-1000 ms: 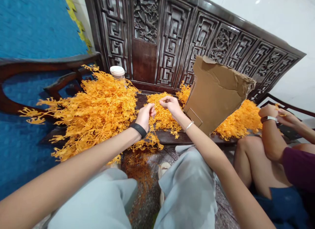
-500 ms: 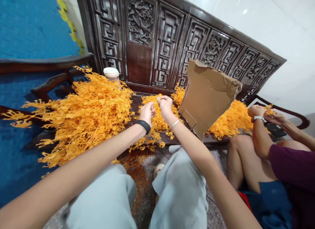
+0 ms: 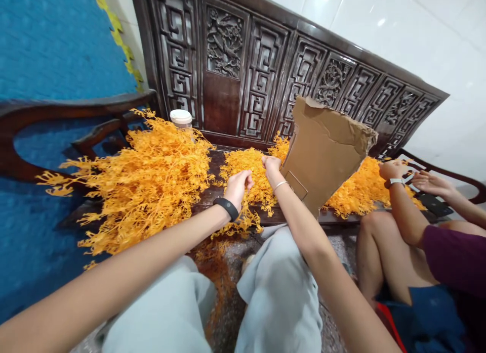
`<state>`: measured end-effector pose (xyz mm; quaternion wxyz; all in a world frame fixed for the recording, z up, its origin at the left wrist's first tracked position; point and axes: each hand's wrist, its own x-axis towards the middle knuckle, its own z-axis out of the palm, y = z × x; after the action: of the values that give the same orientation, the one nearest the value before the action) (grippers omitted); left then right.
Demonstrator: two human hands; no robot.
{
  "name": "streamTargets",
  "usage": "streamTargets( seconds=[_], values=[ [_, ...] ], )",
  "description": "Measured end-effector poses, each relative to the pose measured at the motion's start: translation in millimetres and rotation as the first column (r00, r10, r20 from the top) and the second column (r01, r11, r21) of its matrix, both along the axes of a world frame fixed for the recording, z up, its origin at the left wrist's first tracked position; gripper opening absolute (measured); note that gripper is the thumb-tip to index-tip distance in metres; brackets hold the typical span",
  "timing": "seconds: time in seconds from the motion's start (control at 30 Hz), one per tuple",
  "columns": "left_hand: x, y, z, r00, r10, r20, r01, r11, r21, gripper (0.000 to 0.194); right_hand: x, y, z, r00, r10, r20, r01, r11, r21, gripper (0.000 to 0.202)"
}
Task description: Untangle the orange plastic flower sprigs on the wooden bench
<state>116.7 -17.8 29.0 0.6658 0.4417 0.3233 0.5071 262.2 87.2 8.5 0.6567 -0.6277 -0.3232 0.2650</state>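
My left hand (image 3: 236, 187), a black band on its wrist, is closed with fingertips pinched in front of a small heap of orange plastic sprigs (image 3: 243, 163). Whatever it pinches is too small or hidden to make out. Farther up and to the right, my right hand (image 3: 272, 167) is also closed, beside the cardboard sheet (image 3: 330, 145), over the heap's right side. Its fingers face away, so their contents cannot be made out. A gap separates the two hands. To the left lies a large tangled pile of orange branching sprigs (image 3: 163, 176).
A carved dark wooden bench (image 3: 222, 102) carries the piles. A white-lidded jar (image 3: 181, 118) stands behind the left pile. Another orange pile (image 3: 359, 186) lies right of the cardboard. At the right sits a person (image 3: 402, 211) with both hands raised near a dark phone (image 3: 433, 204). Orange bits litter the floor.
My hands were close together and have drawn apart, the left lower and the right farther right. The view has shifted slightly. The other person's hands have also separated a little.
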Motion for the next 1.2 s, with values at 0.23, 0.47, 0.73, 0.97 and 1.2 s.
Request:
streamTargets(
  seconds=[0.23, 0.47, 0.73, 0.97, 1.2],
  values=[
    [-19, 19, -9.5, 0.998, -0.008, -0.07, -0.001, 0.992, -0.128, 0.009, 13, -17, -11.5, 0.988, 0.146, -0.04, -0.15, 0.982, -0.112, 0.019],
    [-28, 27, -14.2, 0.998, -0.065, 0.019, 0.066, 0.994, -0.084, 0.028, 23, -23, -16.9, 0.89, 0.445, 0.1, -0.432, 0.893, -0.126, 0.026],
    [-30, 31, -20.4, 0.998, -0.061, -0.006, 0.061, 0.998, -0.022, 0.04, 20, -35, -10.6, 0.797, 0.547, 0.255, -0.525, 0.837, -0.156, 0.009],
    [-28, 31, -21.7, 0.99, -0.13, -0.049, 0.131, 0.991, 0.016, 0.05, 0, -66, 20.4, 0.354, 0.881, 0.315, -0.794, 0.461, -0.397, 0.039],
    [-27, 27, -22.7, 0.978, -0.196, -0.075, 0.198, 0.98, 0.013, 0.038, -6, -69, 20.7, 0.263, 0.908, 0.327, -0.866, 0.371, -0.334, 0.017]
  ],
)
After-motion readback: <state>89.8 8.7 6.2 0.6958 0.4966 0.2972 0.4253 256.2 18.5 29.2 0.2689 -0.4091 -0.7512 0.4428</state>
